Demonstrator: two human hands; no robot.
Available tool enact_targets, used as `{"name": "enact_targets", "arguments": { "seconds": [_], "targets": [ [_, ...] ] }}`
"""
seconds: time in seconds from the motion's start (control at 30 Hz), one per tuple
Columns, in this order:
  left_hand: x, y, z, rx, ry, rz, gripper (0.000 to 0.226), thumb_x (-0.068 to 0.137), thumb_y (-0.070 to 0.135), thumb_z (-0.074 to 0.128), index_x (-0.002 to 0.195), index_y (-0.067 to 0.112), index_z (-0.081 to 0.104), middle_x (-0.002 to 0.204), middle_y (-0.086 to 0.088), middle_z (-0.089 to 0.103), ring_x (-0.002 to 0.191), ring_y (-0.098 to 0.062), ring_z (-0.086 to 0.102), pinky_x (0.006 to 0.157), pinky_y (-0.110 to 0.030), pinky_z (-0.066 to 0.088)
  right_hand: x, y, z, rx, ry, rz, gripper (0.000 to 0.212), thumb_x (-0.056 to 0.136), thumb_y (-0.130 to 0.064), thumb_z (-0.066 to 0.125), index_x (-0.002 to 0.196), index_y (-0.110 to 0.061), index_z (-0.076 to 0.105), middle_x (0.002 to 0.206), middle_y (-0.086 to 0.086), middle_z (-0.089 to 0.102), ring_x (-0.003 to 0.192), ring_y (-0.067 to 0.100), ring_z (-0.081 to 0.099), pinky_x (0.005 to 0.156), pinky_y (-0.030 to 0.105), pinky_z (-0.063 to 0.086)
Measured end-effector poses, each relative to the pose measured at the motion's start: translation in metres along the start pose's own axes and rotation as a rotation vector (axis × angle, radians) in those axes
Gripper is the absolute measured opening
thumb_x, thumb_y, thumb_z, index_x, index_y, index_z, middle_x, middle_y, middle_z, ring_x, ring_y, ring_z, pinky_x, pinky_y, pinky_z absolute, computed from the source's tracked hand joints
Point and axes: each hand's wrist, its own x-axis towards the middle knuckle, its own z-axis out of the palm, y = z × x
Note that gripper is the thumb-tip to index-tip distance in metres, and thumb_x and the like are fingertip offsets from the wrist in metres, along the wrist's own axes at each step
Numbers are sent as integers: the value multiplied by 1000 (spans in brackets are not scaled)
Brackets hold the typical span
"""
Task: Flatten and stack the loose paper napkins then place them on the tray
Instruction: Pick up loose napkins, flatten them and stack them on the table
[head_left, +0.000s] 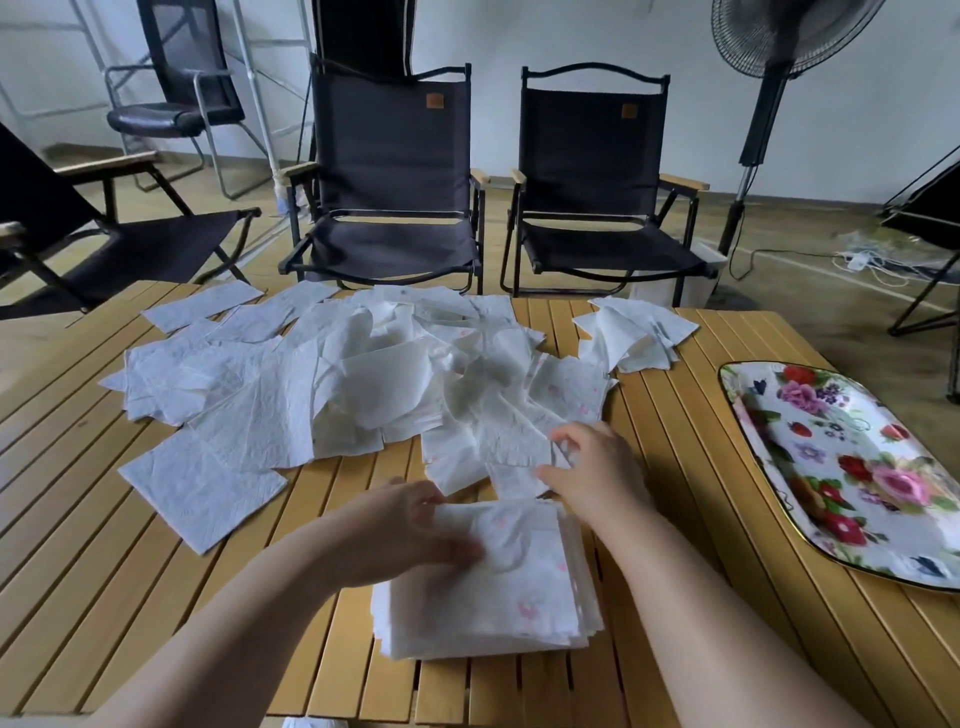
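A stack of flattened white napkins (498, 587) with faint pink print lies on the wooden slatted table (156, 571) close to me. My left hand (405, 530) rests on the stack's left side, fingers curled over the top napkin's edge. My right hand (592, 473) pinches a loose napkin (498, 431) at the near edge of a big messy pile of white napkins (322, 374) spread over the table's middle. A flowered tray (841, 467) with nothing on it lies at the right.
A smaller heap of napkins (634, 332) sits at the far right of the table. Black folding chairs (389, 182) stand behind the table, another one at the left. A standing fan (769, 78) and floor cables are at the back right.
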Motion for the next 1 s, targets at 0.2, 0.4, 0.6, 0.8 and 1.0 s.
{"name": "enact_targets", "arguments": {
  "seconds": [0.2,0.4,0.6,0.8,1.0],
  "targets": [
    [3,3,1,-49,44,-28,60,66,79,67,107,34,66,110,12,58,97,-8,58,83,-27,51,7,-14,8,-106,-61,-106,25,87,-35,72,112,-33,70,126,-8,55,115,18,52,100,38,39],
    [3,6,4,-29,171,-68,40,92,65,49,103,31,66,100,10,64,90,-8,60,82,-31,53,0,-9,5,60,38,-40,12,90,-35,72,101,-30,75,100,-13,59,98,13,59,91,35,47],
    [6,4,3,-22,257,-51,34,95,58,50,107,30,66,102,11,62,89,-5,57,71,-24,47,-4,0,-5,284,88,-16,8,93,-22,71,92,-26,78,79,-20,66,77,4,61,64,21,50],
    [9,1,-1,-116,348,0,35,96,52,53,119,27,62,114,8,64,95,-5,61,72,-23,49,-11,-7,-17,289,140,-152,8,97,-21,64,91,-25,68,88,-14,66,84,2,61,63,13,43],
    [6,7,-9,-534,357,-1,62,87,51,69,138,23,51,127,3,62,109,-13,63,83,-26,51,-35,-45,-41,919,-115,-249,11,99,-13,61,97,-21,68,99,-3,73,99,12,68,86,28,56]
  ]
}}
